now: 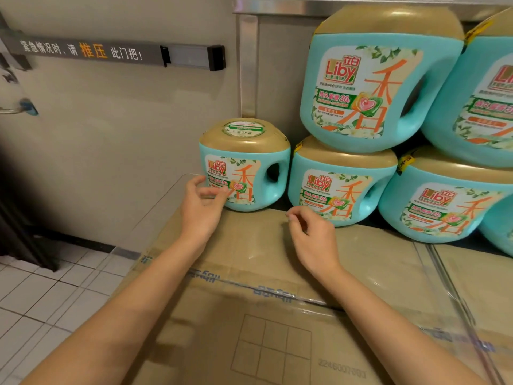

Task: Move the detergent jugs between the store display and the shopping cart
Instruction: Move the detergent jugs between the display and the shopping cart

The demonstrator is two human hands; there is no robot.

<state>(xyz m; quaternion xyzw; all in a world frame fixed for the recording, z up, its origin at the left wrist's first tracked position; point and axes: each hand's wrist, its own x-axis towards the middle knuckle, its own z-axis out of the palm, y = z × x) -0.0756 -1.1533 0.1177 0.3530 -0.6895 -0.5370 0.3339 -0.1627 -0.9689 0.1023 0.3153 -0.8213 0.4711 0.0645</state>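
Note:
Several turquoise detergent jugs with gold lids stand stacked on cardboard cartons [249,245]. The leftmost jug [258,173] stands alone and upright at the display's left end. My left hand [201,207] hovers just in front of its label, fingers loosely curled and apart, holding nothing. My right hand [311,234] is over the carton in front of the second lower jug [338,187], fingers loosely bent, empty. A larger jug [374,87] sits on the upper tier. No shopping cart is in view.
More jugs [444,201] fill the display to the right. A beige emergency door with a push bar [119,52] is on the left. White floor tiles [41,295] lie at lower left. A metal frame post [248,65] rises behind the leftmost jug.

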